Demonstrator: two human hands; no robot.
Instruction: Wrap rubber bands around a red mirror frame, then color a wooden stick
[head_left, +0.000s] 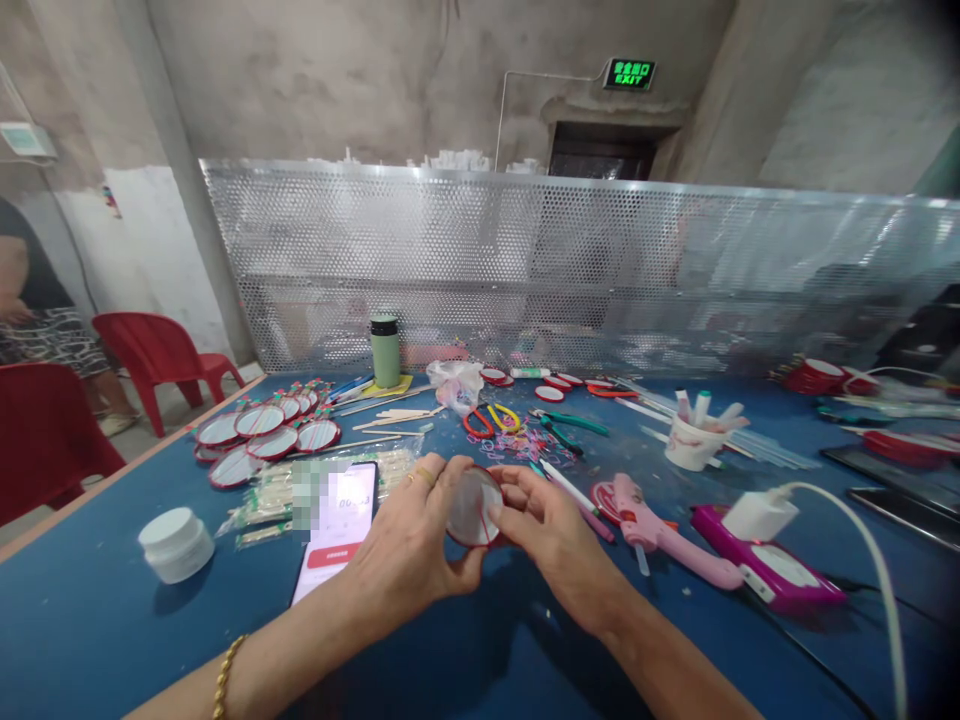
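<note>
My left hand (420,535) and my right hand (551,530) hold a small red-rimmed drum (471,510) between them, above the front of the blue table. Its round, pale face is tilted toward me, and a thin red strand crosses it. The left fingers wrap the rim's left side, with the thumb below. My right thumb presses on the face near its right edge, while the right fingers curl behind. Left of the hands, a lit phone (341,530) leans beside bags of wooden sticks (274,500). A pink glue gun (660,535) lies to the right.
Finished-looking red-rimmed discs (259,420) pile up at left, near a white jar (176,545). Behind the hands are small coloured bands (517,445), pliers (559,435) and a green tumbler (385,352). At right stand a cup of pens (691,445) and a purple power strip (780,575) with cables.
</note>
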